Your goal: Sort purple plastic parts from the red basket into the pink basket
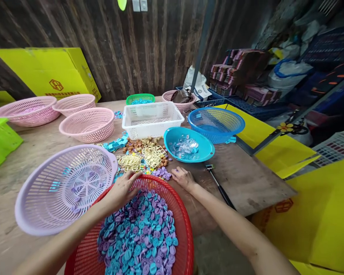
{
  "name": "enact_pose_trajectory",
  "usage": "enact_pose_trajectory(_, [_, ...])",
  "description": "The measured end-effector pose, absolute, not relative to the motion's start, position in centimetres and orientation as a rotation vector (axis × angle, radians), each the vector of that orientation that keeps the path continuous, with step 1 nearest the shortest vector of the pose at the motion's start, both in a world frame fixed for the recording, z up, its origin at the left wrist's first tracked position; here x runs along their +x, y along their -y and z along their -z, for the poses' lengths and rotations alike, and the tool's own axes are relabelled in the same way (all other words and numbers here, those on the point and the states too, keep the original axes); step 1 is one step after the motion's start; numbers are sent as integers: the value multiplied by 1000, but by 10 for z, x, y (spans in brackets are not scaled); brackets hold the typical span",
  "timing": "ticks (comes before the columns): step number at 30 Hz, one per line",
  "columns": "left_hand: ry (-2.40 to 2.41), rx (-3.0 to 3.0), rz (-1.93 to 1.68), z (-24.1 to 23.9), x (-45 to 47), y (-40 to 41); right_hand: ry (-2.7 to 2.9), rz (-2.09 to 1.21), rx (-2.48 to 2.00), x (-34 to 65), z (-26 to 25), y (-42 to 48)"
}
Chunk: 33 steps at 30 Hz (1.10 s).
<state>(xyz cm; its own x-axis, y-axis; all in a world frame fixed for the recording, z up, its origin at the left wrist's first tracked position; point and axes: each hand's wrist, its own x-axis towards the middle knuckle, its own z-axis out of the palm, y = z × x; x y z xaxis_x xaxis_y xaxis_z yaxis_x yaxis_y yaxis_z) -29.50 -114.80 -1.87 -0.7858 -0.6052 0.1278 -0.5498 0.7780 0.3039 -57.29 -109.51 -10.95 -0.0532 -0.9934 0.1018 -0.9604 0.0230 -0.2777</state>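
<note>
A red basket [185, 225] in front of me is full of small blue and purple spiral-patterned pieces [143, 229]. My left hand [125, 188] is closed over its far rim, thumb on the inner side and fingers outside. Beyond the rim, a small heap of purple pieces [162, 173] lies on the table. My right hand [184, 178] rests low on the table at the right of this heap, fingers stretched out and fingertips close to the pieces. To the left stands a lilac basket [87, 183] with a few purple pieces on its bottom.
Cream frame-shaped parts [153, 154] and brown pieces [134, 145] lie mid-table. Behind are a teal bowl [208, 151] of clear parts, a blue basket [218, 118], a white crate [153, 131] and pink baskets [87, 124]. A black-handled tool [222, 191] lies at right.
</note>
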Motion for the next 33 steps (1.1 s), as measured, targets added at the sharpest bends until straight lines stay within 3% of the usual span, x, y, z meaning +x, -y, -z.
enact_pose_trajectory(7, [2411, 897, 493, 18, -274, 1140, -2263, 562, -1955, -575, 114, 1093])
enact_pose_trajectory(11, [2140, 1009, 836, -6, -267, 1129, -2189, 770, -1996, -577, 103, 1091])
enact_pose_trajectory(17, [1420, 1075, 1530, -24, -260, 1126, -1909, 1130, -2108, -552, 33, 1109])
enact_pose_trajectory(23, [981, 1061, 1372, -17, -253, 1121, -1442, 1237, -2194, -414, -37, 1173])
enact_pose_trajectory(26, [1122, 1101, 1204, -9, -249, 1108, -1418, 1164, -2203, -341, -44, 1208])
enact_pose_trajectory(28, [1387, 1135, 1146, -1, -248, 1099, -1351, 928, -2239, -313, -43, 1223])
enact_pose_trajectory(30, [1766, 1145, 1099, 7, -249, 1094, -1285, 723, -2243, -307, -43, 1227])
enact_pose_trajectory(33, [2367, 1088, 925, 16, -257, 1095, -1320, 718, -2198, -336, -46, 1211])
